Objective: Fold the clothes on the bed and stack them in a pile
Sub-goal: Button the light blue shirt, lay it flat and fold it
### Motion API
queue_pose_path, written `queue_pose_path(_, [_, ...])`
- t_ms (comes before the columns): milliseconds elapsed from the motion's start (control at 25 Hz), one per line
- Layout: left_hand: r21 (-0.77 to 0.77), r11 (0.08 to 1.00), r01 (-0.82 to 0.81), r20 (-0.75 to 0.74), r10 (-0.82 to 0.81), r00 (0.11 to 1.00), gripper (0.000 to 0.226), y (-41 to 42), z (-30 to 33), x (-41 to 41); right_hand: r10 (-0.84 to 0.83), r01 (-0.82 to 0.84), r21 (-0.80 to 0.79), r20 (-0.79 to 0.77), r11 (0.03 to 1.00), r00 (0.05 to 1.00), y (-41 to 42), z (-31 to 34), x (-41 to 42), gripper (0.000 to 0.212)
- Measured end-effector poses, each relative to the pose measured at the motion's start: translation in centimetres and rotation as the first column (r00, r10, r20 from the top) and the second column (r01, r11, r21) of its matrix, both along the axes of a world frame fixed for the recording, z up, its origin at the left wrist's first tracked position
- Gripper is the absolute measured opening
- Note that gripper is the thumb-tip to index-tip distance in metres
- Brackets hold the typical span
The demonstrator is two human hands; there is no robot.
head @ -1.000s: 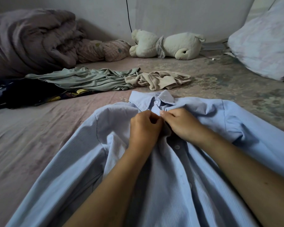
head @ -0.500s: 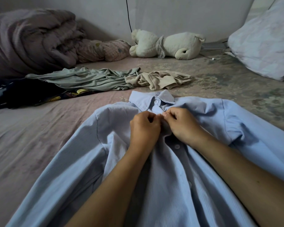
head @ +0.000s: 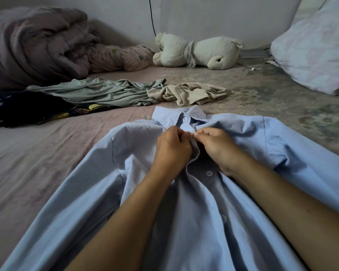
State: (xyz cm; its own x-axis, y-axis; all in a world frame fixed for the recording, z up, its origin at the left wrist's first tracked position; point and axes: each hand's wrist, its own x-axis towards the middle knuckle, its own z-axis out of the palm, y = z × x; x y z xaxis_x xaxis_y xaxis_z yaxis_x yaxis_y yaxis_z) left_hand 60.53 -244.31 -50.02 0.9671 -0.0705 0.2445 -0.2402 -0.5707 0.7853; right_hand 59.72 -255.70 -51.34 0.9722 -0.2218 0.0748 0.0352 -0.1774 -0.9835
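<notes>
Early stage: shirt spread on bed, unfolded; both hands' fingers pinching placket. Green, beige, dark garments unfolded; no pile.

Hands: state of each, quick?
Left hand: closed, pinching the shirt placket edge.
Right hand: closed, pinching the opposite placket edge.

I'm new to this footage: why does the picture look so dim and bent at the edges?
Head view: soft, dim light, no glare; the wide lens stretches the forearms and blue shirt near the bottom; both hands sharp, plush toy slightly softer.
</notes>
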Motion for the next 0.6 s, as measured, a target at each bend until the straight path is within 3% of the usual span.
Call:
queue_pose_path(120, [0.036,0.999,0.015,0.233,-0.023,0.972,0.016,0.2,-0.1,-0.2,0.070,-0.036,0.436,-0.062,0.899,0.996,0.8,0.6,-0.3,0.025])
queue_pose_path(240, [0.010,0.998,0.066,0.329,-0.065,0.942,0.014,0.2,-0.4,-0.1,0.124,-0.092,0.531,-0.024,0.842,0.992,0.8,0.4,-0.5,0.025])
queue_pose_path(280, [-0.043,0.996,0.079,0.253,-0.066,0.965,0.014,0.0,-0.4,0.0,0.112,-0.097,0.459,-0.006,0.883,0.994,0.6,0.3,-0.6,0.026])
queue_pose_path(360, [-0.266,0.960,0.090,-0.042,-0.104,0.994,0.021,-0.1,0.0,0.5,0.074,-0.077,0.040,0.075,0.996,0.994,-0.1,-0.2,-0.5,0.025])
queue_pose_path(440, [-0.521,0.853,0.035,-0.335,-0.242,0.911,0.029,0.1,0.8,1.0,0.098,-0.027,-0.364,0.179,0.931,0.979,-1.0,-0.2,-0.3,0.020])
queue_pose_path(480, [-0.587,0.810,0.005,-0.412,-0.303,0.859,0.029,0.3,1.1,1.1,0.118,-0.013,-0.462,0.200,0.887,0.973,-1.4,-0.2,-0.1,0.018])
queue_pose_path(520, [-0.584,0.812,-0.002,-0.445,-0.318,0.837,0.028,0.5,1.3,1.2,0.129,-0.009,-0.509,0.201,0.860,0.971,-1.7,-0.2,0.0,0.017])
queue_pose_path(600, [-0.441,0.897,0.018,-0.412,-0.220,0.884,0.028,0.6,1.4,1.1,0.103,-0.008,-0.536,0.146,0.844,0.984,-1.7,0.0,-0.1,0.020])
